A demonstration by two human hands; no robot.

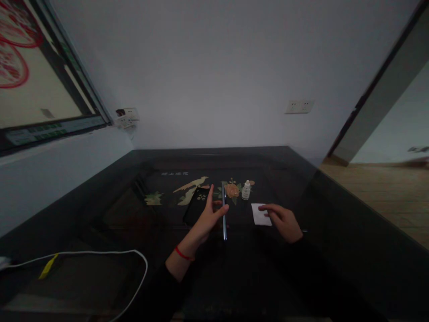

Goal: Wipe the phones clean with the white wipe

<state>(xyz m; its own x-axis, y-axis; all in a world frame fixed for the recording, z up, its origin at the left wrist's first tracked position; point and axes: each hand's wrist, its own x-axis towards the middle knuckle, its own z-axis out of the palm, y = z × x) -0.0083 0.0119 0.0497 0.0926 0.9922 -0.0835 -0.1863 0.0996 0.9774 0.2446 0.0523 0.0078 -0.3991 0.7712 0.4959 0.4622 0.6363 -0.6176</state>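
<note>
My left hand (208, 219) holds a thin phone (224, 213) upright on its edge above the dark table (335, 232), fingers and thumb clasped on it. Just behind that hand lies a black phone case (196, 203) with small paw marks. My right hand (283, 220) rests on the table with its fingertips pressed on a small white wipe (259, 213). A small white dropper bottle (246, 189) stands upright beyond the wipe, between the two hands.
The table top carries an inlaid bird and flower picture (197, 185). A white cable (100, 253) with a yellow tag loops over the near left. Wall sockets (299, 106) sit behind, a window at the left, and a doorway with wooden floor at the right.
</note>
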